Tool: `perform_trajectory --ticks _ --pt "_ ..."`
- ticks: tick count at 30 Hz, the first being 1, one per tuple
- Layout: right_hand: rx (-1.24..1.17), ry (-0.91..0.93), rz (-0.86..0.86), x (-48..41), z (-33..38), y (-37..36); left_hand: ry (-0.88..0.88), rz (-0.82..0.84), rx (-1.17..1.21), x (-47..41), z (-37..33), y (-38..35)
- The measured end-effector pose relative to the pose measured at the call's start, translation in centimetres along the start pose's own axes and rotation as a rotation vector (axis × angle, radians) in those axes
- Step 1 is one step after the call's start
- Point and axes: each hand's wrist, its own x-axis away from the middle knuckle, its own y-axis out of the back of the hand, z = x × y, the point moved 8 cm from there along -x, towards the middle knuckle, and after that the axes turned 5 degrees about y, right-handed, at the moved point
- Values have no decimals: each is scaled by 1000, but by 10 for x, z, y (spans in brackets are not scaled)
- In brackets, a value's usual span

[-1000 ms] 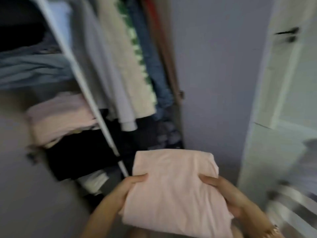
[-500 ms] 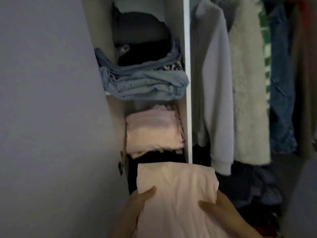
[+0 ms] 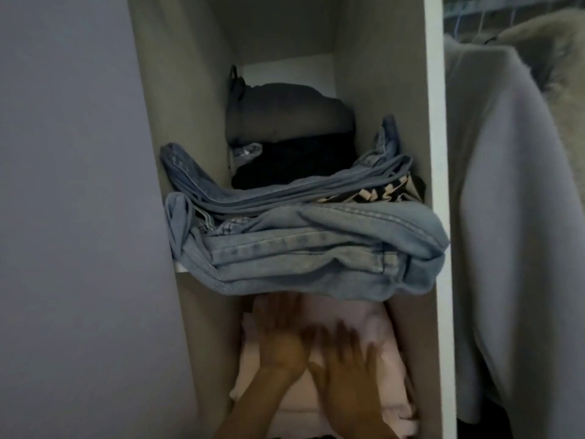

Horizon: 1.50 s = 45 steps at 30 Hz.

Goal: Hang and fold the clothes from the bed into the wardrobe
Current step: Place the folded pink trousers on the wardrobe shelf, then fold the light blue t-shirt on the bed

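Both hands reach forward in the lower middle of the frame, backs up and fingers stretched out flat, their outlines blurred. The left hand [image 3: 280, 337] lies a little higher in the frame, fingers pointing upward. The right hand [image 3: 345, 359] sits just beside it, fingers spread. The left forearm [image 3: 250, 403] rises from the bottom edge, slanting rightward; the right forearm [image 3: 364, 419] enters beside it.
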Motion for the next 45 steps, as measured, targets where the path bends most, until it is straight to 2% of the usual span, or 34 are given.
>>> perform_trajectory --ticks 1,2,6,9,11,14,15,17,20,21,22,23,24,26,29,30,33,37,38,40,41,43,44,45 --pt "-17 -24 70 2 -12 -22 6 21 -158 -9 14 -21" --pt "-32 -67 168 4 -26 -39 62 147 -240 -12 24 -36" --pt "-43 -202 305 -13 -43 -38 128 333 -248 -28 29 -58" --pt "102 -211 406 -27 -51 -39 128 389 -255 -36 24 -62" --pt "94 -205 520 -27 -46 -38 139 413 -310 -35 24 -60" --pt "2 -183 611 4 -35 -32 138 342 -411 -33 18 -55" --pt "-86 -195 621 26 -30 -14 159 302 -388 -24 9 -50" --pt "-417 -284 597 70 -20 15 251 229 -346 0 -1 -40" --pt "-836 -510 415 132 -36 90 346 234 -96 72 -41 -34" --pt "-866 -636 413 158 -48 117 280 226 -36 111 -65 -33" --pt "-959 -693 455 172 -54 134 170 100 58 137 -84 -26" --pt "-937 -769 458 198 -64 161 32 52 182 176 -114 -18" --pt "-961 -786 416 209 -72 183 -93 4 323 202 -137 -11" --pt "-874 -826 328 229 -86 222 -277 10 485 249 -183 -1" --pt "-875 -906 184 312 -112 302 -527 137 630 344 -297 18" --pt "-895 -920 155 331 -115 317 -627 170 623 368 -324 22" --pt "-880 -1043 -83 440 -139 392 -925 351 562 472 -412 22" --pt "-785 -1376 -424 641 -156 482 -1248 654 385 624 -487 10" --pt "-742 -1457 -586 707 -142 519 -1365 738 377 681 -507 11" --pt "-686 -1540 -804 785 -121 561 -1505 868 333 733 -517 7" --pt "-586 -1590 -1035 860 -81 596 -1610 1021 380 797 -531 16" --pt "-416 -1632 -1362 945 -16 635 -1711 1177 226 862 -534 18" --pt "-317 -1664 -1473 976 17 644 -1772 1245 172 890 -530 17" --pt "-215 -1706 -1475 1002 42 649 -1815 1286 94 906 -526 18"
